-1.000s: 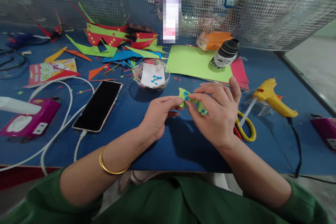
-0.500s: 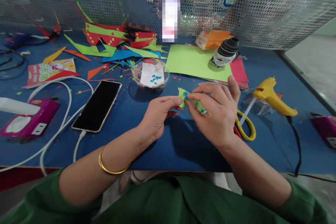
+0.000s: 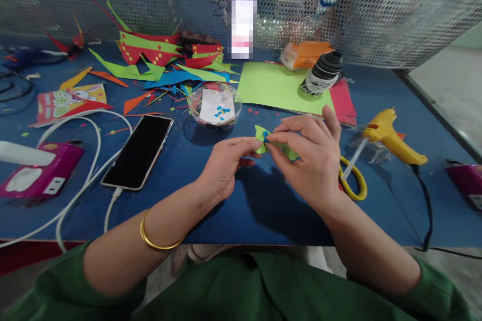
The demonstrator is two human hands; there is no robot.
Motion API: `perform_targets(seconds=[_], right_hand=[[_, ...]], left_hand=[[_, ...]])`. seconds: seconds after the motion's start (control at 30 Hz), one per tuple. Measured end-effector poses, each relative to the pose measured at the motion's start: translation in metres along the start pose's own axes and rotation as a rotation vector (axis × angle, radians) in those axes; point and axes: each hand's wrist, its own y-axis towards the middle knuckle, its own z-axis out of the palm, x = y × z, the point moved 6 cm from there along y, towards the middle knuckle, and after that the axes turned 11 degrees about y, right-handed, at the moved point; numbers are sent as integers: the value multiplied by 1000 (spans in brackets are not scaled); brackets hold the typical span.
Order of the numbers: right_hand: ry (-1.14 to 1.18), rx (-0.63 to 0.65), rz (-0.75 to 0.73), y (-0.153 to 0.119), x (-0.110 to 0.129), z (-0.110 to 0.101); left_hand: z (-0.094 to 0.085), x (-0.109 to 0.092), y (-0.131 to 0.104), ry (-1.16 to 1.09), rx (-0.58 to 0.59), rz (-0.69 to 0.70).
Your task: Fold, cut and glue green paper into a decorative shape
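My left hand (image 3: 228,163) pinches a small light-green paper cutout (image 3: 259,133) between thumb and fingers, above the blue table. Small blue paper squares (image 3: 265,134) lie on the cutout. My right hand (image 3: 311,158) is closed in a pinch, thumb and index finger at one of the blue squares against the green paper; its other fingers are raised. Part of the cutout is hidden behind the right fingers. Beyond my hands, a clear plastic bowl (image 3: 238,113) carries white paper (image 3: 209,103) with several loose blue squares on it.
To the right lie a yellow glue gun (image 3: 393,140) with its cord and yellow-handled scissors (image 3: 359,191). At left are a phone (image 3: 139,153), white cables and a purple power strip (image 3: 62,168). Behind are green sheets (image 3: 267,88), a black bottle (image 3: 326,72) and paper masks (image 3: 148,50).
My right fingers have shifted slightly at the blue square, and a blue square farther right on the cutout is now covered. The left hand keeps its grip.
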Motion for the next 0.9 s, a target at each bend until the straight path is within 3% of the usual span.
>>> perform_targets(seconds=[0.37,0.6,0.77,0.9], right_hand=[[75,14,19,1,0,-2],[260,-86,310,1,-18,-15],[330,45,469,-1,-32,-3],[323,52,499,-2,-32,-1]], left_hand=[[1,-1,-1,-26,9,-5],[0,-2,1,-43,-18,-3],[0,-3,0,-28,-4,0],[3,-3,-2,-14,21,-3]])
